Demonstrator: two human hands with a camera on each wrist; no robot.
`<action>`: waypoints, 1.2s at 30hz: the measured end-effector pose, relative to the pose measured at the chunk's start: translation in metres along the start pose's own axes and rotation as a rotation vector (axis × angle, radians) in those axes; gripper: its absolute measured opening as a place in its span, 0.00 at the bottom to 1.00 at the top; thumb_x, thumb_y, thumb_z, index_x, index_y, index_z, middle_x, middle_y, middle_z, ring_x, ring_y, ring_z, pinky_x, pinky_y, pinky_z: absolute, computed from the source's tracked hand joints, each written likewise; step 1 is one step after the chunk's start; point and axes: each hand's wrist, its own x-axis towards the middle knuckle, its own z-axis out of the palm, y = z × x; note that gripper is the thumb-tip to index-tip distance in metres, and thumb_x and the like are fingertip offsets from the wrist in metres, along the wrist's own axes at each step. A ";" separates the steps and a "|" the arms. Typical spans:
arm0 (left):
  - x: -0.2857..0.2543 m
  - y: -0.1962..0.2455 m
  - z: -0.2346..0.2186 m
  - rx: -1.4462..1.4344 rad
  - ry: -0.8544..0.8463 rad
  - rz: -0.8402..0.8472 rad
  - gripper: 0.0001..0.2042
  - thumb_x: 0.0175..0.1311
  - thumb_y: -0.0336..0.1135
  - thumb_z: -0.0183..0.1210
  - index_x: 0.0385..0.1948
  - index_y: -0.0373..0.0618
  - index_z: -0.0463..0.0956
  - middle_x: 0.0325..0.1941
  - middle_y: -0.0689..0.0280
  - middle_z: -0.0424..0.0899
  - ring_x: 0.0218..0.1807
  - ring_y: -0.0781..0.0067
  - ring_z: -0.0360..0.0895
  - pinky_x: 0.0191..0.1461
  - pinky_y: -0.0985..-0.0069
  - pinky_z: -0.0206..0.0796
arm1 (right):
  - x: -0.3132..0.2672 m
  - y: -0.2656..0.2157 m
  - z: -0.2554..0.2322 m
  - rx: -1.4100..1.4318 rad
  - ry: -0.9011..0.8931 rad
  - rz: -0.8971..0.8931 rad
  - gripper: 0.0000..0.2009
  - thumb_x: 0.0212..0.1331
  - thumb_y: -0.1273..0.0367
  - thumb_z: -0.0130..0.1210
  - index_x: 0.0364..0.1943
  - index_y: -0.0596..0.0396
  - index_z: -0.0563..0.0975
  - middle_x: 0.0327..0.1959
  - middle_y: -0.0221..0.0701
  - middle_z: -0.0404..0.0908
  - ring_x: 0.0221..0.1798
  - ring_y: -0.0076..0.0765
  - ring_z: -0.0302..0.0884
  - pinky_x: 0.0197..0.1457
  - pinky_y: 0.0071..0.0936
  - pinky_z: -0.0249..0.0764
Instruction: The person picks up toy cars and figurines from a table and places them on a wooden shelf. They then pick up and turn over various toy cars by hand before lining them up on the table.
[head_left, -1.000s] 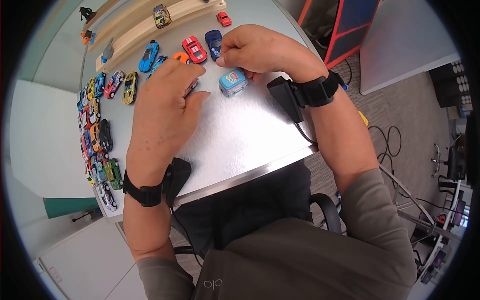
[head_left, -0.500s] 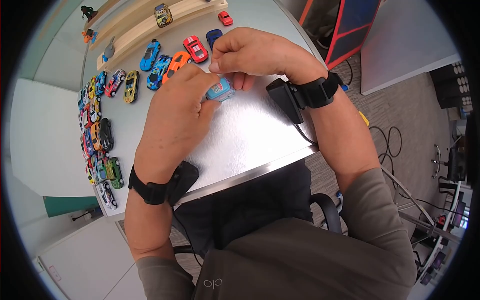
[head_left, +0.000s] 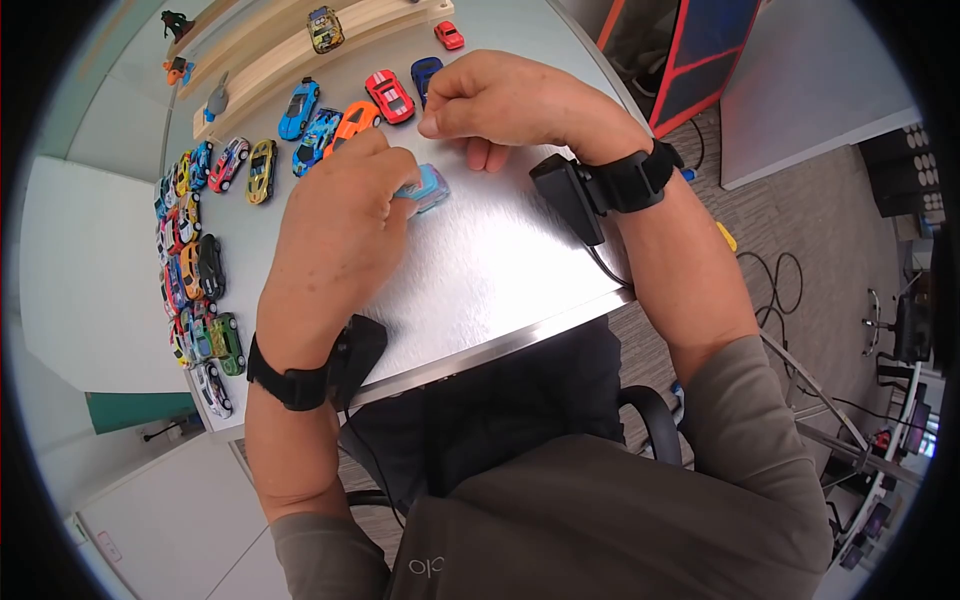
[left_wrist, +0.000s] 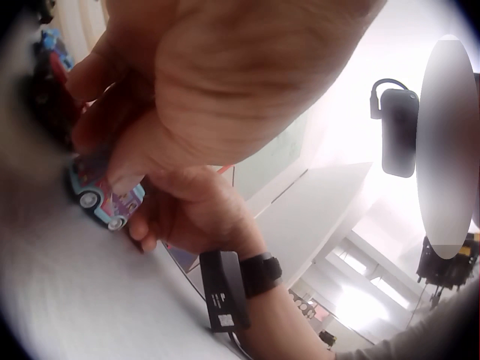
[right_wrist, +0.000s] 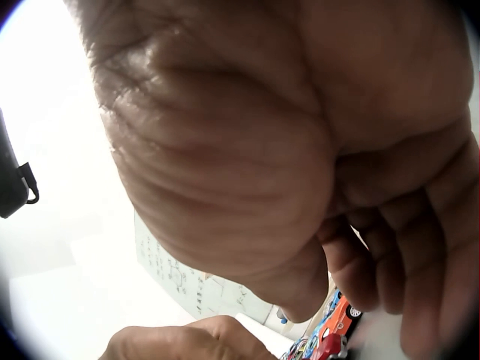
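My left hand [head_left: 335, 235] pinches a small light-blue toy van [head_left: 430, 190] low over the metal table. In the left wrist view its thumb presses the van's purple-patterned side [left_wrist: 127, 199], and two white-hubbed wheels show. Beside it, to the right, my right hand [head_left: 505, 100] hovers with loosely curled fingers and nothing held. A dark-blue toy car [head_left: 425, 75] sits by its fingertips, partly covered. Behind the left hand stand a red car with white stripes [head_left: 389, 96], an orange car [head_left: 352, 125] and a blue patterned car [head_left: 317, 142], the orange one partly hidden.
Many toy cars [head_left: 190, 270] line the table's left edge. Wooden track rails [head_left: 380, 30] cross the back, with a yellowish car [head_left: 324, 30] on one. A small red car [head_left: 449, 36] stands near the rail's end. The table's front edge [head_left: 480, 347] borders the person's lap.
My left hand has moved onto the light-blue van, taken hold of it and drawn it left, turning it. The right hand has shifted slightly left, away from the dark-blue car.
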 end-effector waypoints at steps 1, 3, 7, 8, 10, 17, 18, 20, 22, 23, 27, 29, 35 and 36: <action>-0.001 0.000 -0.002 0.019 -0.002 -0.005 0.10 0.49 0.20 0.64 0.33 0.37 0.76 0.33 0.57 0.76 0.36 0.52 0.77 0.41 0.66 0.68 | 0.000 0.001 0.000 -0.005 0.009 0.001 0.12 0.68 0.64 0.58 0.30 0.56 0.78 0.23 0.25 0.77 0.22 0.24 0.80 0.28 0.22 0.79; -0.002 0.000 -0.008 0.049 -0.030 -0.038 0.10 0.48 0.19 0.64 0.33 0.37 0.76 0.33 0.56 0.76 0.36 0.51 0.76 0.41 0.66 0.68 | 0.001 0.002 -0.001 -0.010 0.019 0.002 0.12 0.68 0.64 0.58 0.29 0.56 0.77 0.23 0.24 0.76 0.22 0.23 0.80 0.27 0.23 0.79; -0.003 0.001 -0.012 0.064 -0.063 -0.073 0.13 0.46 0.18 0.65 0.34 0.37 0.76 0.33 0.57 0.76 0.36 0.54 0.77 0.40 0.67 0.67 | 0.001 0.001 -0.004 -0.070 0.032 0.050 0.12 0.69 0.63 0.57 0.30 0.56 0.77 0.23 0.24 0.76 0.22 0.23 0.80 0.26 0.23 0.78; -0.003 0.001 -0.013 0.064 -0.063 -0.073 0.13 0.46 0.18 0.65 0.34 0.37 0.76 0.33 0.57 0.76 0.36 0.54 0.77 0.40 0.67 0.67 | 0.000 0.001 -0.004 -0.083 0.029 0.061 0.12 0.69 0.63 0.57 0.30 0.55 0.77 0.23 0.24 0.76 0.22 0.23 0.80 0.26 0.22 0.78; -0.004 -0.002 -0.014 -0.052 -0.057 -0.110 0.15 0.45 0.18 0.66 0.37 0.38 0.77 0.33 0.60 0.76 0.33 0.63 0.75 0.39 0.71 0.67 | 0.000 0.000 -0.006 -0.089 0.023 0.077 0.12 0.69 0.63 0.57 0.30 0.55 0.77 0.23 0.24 0.76 0.22 0.23 0.80 0.26 0.22 0.78; 0.000 0.005 -0.024 -0.037 -0.064 -0.140 0.15 0.48 0.23 0.66 0.40 0.38 0.78 0.38 0.56 0.79 0.42 0.51 0.78 0.47 0.64 0.71 | -0.002 -0.003 -0.007 -0.129 0.008 0.124 0.12 0.69 0.62 0.57 0.34 0.56 0.79 0.23 0.25 0.77 0.21 0.23 0.80 0.24 0.21 0.78; 0.000 0.003 -0.024 -0.037 -0.063 -0.141 0.15 0.47 0.23 0.66 0.40 0.38 0.78 0.38 0.56 0.79 0.42 0.50 0.78 0.47 0.64 0.71 | -0.002 -0.003 -0.007 -0.130 0.008 0.123 0.12 0.69 0.62 0.57 0.34 0.56 0.79 0.23 0.25 0.77 0.21 0.23 0.80 0.24 0.21 0.78; 0.000 0.002 -0.023 -0.036 -0.061 -0.141 0.15 0.47 0.23 0.66 0.40 0.37 0.78 0.39 0.55 0.79 0.43 0.50 0.78 0.47 0.64 0.71 | -0.002 -0.002 -0.007 -0.134 0.015 0.115 0.12 0.69 0.61 0.57 0.35 0.56 0.80 0.24 0.26 0.79 0.21 0.23 0.80 0.24 0.21 0.78; -0.001 0.000 -0.020 -0.046 -0.051 -0.121 0.19 0.46 0.19 0.69 0.43 0.38 0.78 0.34 0.64 0.74 0.32 0.73 0.69 0.38 0.77 0.65 | -0.002 -0.002 -0.007 -0.132 0.014 0.118 0.12 0.69 0.61 0.57 0.35 0.56 0.80 0.24 0.27 0.79 0.21 0.23 0.80 0.24 0.21 0.79; -0.001 0.000 -0.019 -0.045 -0.050 -0.121 0.19 0.46 0.19 0.69 0.43 0.38 0.78 0.34 0.64 0.74 0.32 0.73 0.69 0.38 0.77 0.65 | -0.001 -0.001 -0.007 -0.129 0.013 0.120 0.12 0.69 0.61 0.57 0.35 0.56 0.80 0.25 0.27 0.80 0.21 0.23 0.80 0.24 0.21 0.79; 0.000 0.002 -0.015 -0.080 -0.047 -0.102 0.18 0.47 0.21 0.68 0.42 0.38 0.78 0.36 0.60 0.76 0.37 0.62 0.74 0.42 0.70 0.68 | -0.002 -0.002 -0.006 -0.124 0.022 0.115 0.12 0.69 0.62 0.57 0.35 0.57 0.80 0.25 0.27 0.80 0.21 0.23 0.80 0.24 0.21 0.78; 0.000 0.005 -0.012 -0.088 -0.043 -0.108 0.16 0.47 0.23 0.68 0.41 0.38 0.78 0.38 0.56 0.78 0.43 0.50 0.78 0.47 0.63 0.70 | 0.001 0.001 -0.005 -0.075 0.003 0.107 0.11 0.69 0.63 0.57 0.34 0.57 0.80 0.25 0.28 0.80 0.22 0.23 0.81 0.25 0.22 0.79; -0.001 0.002 -0.002 -0.159 -0.044 -0.051 0.18 0.49 0.21 0.68 0.44 0.37 0.79 0.35 0.63 0.75 0.32 0.70 0.72 0.37 0.74 0.66 | -0.001 -0.004 0.001 0.112 -0.132 0.024 0.09 0.69 0.65 0.56 0.35 0.57 0.80 0.27 0.30 0.82 0.24 0.25 0.82 0.31 0.23 0.81; -0.001 0.001 -0.002 -0.142 -0.054 -0.041 0.17 0.50 0.21 0.68 0.44 0.37 0.79 0.35 0.62 0.76 0.32 0.69 0.72 0.37 0.74 0.66 | -0.001 -0.005 0.002 0.107 -0.132 0.017 0.09 0.69 0.65 0.56 0.35 0.57 0.80 0.27 0.30 0.82 0.24 0.25 0.82 0.31 0.23 0.81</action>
